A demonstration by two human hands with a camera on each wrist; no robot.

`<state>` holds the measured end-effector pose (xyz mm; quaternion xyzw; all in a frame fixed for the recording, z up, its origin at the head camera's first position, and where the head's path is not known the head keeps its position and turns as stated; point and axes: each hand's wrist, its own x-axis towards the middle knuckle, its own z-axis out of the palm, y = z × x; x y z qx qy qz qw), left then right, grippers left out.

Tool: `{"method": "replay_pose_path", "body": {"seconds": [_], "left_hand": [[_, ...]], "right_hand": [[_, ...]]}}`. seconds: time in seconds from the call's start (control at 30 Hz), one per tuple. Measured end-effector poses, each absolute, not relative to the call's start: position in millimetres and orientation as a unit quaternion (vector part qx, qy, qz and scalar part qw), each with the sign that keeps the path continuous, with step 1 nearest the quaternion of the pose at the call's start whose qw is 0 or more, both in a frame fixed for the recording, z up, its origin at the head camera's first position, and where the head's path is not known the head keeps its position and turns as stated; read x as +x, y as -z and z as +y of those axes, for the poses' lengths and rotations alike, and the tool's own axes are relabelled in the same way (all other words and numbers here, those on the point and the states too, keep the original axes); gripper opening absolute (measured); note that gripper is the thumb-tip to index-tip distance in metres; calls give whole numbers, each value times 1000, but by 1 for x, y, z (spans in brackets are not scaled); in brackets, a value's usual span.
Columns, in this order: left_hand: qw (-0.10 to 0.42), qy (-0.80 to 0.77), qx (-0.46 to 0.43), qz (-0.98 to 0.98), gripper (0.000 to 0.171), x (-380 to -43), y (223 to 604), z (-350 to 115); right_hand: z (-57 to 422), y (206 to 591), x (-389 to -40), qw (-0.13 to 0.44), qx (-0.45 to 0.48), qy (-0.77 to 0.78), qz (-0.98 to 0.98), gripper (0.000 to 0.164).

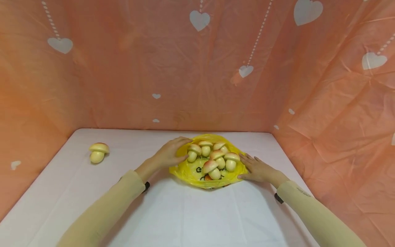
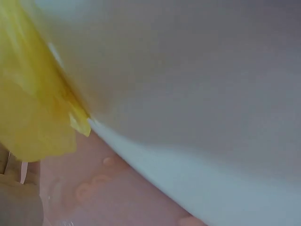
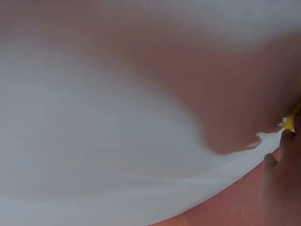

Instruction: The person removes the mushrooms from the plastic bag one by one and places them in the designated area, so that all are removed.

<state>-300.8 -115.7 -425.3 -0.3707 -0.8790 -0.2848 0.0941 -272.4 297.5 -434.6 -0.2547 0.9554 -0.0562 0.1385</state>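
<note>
Fingers [image 1: 179, 141] of the left hand [image 1: 168, 153] and the right hand [image 1: 259, 170] are relaxed and spread, touching opposite sides of the yellow bag [image 1: 184, 173], where six mushrooms [image 1: 217, 155] are lying.

Bag [image 1: 185, 173]: bright yellow, black lettering. Mushrooms [image 1: 217, 159] inside bag: cream stems, cream caps blushed red. Lone mushroom [image 1: 98, 156] left of bag: same colours. Tablecloth [image 1: 206, 216] under bag: white. Curtain [image 1: 172, 68] behind bag: orange-pink, white hearts, dotted lines.

2 beige sleeves [image 1: 103, 207] — 2 black wrist pieces [image 1: 146, 186].
</note>
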Motion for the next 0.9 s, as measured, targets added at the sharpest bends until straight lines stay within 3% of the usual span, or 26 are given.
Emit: {"method": "replay_pose_path", "body": {"seconds": [0.57,0.9], "left_hand": [[36,150,-423,-893,78,-323,432,-102],[39,136,-425,-894,80,-320,433,-97]], "right_hand": [[296,432,-271,137,-256,62,955,99],[297,433,-271,136,-254,54,956,98]]}}
